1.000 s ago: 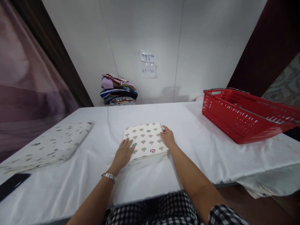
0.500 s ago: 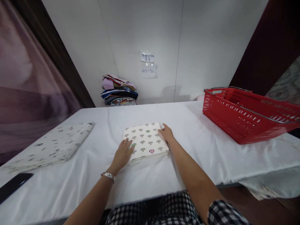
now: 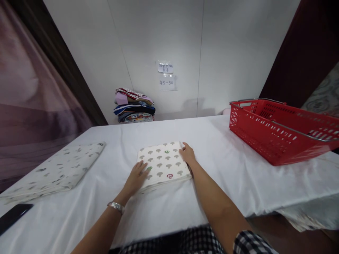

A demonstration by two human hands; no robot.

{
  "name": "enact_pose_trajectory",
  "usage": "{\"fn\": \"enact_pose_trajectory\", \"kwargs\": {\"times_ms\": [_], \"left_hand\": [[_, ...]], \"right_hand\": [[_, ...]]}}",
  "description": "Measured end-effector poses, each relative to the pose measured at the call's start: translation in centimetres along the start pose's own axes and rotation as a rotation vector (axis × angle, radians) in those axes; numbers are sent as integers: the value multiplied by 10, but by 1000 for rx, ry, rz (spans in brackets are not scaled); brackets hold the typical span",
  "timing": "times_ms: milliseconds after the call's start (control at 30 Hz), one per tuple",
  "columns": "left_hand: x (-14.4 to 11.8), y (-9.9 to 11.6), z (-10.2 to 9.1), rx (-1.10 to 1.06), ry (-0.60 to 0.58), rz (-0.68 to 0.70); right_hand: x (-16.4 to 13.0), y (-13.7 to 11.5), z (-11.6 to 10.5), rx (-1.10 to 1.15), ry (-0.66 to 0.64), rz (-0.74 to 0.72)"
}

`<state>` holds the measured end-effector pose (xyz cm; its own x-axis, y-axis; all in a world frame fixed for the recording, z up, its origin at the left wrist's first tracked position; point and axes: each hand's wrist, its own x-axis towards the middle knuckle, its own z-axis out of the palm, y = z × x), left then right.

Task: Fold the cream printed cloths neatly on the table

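Observation:
A folded white cloth (image 3: 161, 165) printed with grey, green and red mushrooms lies in front of me on the table. Flat on its left edge rests my left hand (image 3: 136, 176), fingers spread, with a silver bracelet at the wrist. At the right edge, close to the far corner, my right hand (image 3: 187, 154) grips the cloth with the thumb on top; its other fingers are partly hidden. Another folded cloth (image 3: 60, 167), white with small grey prints, lies to the left.
A red plastic basket (image 3: 265, 141) with metal handles stands at the right of the white-covered table (image 3: 212, 141). A dark phone (image 3: 14, 217) lies at the left front. Several folded fabrics (image 3: 135, 107) are stacked at the back, below two paper labels (image 3: 166, 83) on the wall.
The view has tilted slightly, so everything sits a little lower. Both hands stay at the same edges of the mushroom-print cloth, with only small shifts.

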<state>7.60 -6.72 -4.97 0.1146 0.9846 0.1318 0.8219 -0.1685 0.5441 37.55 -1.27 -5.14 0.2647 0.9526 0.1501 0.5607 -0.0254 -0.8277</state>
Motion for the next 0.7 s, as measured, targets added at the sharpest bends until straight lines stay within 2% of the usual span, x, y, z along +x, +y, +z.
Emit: {"fn": "enact_pose_trajectory", "kwargs": {"times_ms": [167,233,333,433,700], "left_hand": [[27,3,-7,-25,117,-99],[33,8,-4,15,113,-135],[34,17,3,82,71,-181],[30,21,5,128,61,-172],[29,15,4,150,86,-149]], "right_hand": [[2,2,0,10,-4,5],[2,1,-1,17,-12,-6],[1,0,-2,26,-39,-30],[2,-1,-3,-9,-47,-50],[3,-5,-3,-14,-64,-38]]}}
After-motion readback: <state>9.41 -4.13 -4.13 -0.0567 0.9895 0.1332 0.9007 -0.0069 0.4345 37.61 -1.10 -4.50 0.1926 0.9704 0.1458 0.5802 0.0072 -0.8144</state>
